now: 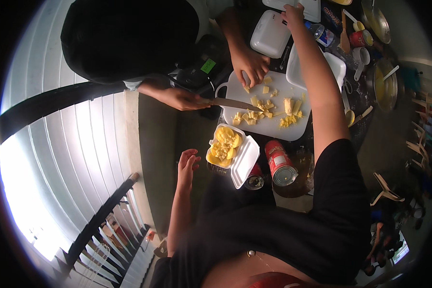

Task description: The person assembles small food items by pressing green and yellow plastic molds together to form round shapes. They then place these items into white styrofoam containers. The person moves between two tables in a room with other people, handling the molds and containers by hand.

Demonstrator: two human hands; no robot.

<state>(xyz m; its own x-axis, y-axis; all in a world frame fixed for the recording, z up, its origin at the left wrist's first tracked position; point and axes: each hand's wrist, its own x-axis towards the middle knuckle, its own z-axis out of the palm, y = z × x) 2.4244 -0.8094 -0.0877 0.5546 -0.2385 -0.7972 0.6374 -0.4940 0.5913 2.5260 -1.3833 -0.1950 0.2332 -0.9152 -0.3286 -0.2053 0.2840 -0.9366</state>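
Observation:
My left hand (pixel 188 162) is raised with loosely bent fingers and nothing in it, left of an open white foam box (pixel 245 161). Yellow fruit-like pieces (pixel 224 146) topped with small pale cubes fill that box. My right arm stretches far across the table. Its hand (pixel 294 15) has its fingers apart over the edges of two white foam boxes (pixel 270 34); contact is unclear. Opposite me, a person in a black cap holds a knife (pixel 235 103) over a white cutting board (pixel 273 130). That person's other hand is at pale yellow cubes (pixel 254 115), which look like cheese.
Near me stand a red can (pixel 279 163) and a second, partly hidden can (pixel 255 181). An open foam tray (pixel 336 69) lies under my right forearm. To the right are a water bottle (pixel 321 34), a wooden spoon (pixel 344 41), bowls (pixel 386 86) and another knife (pixel 362 115).

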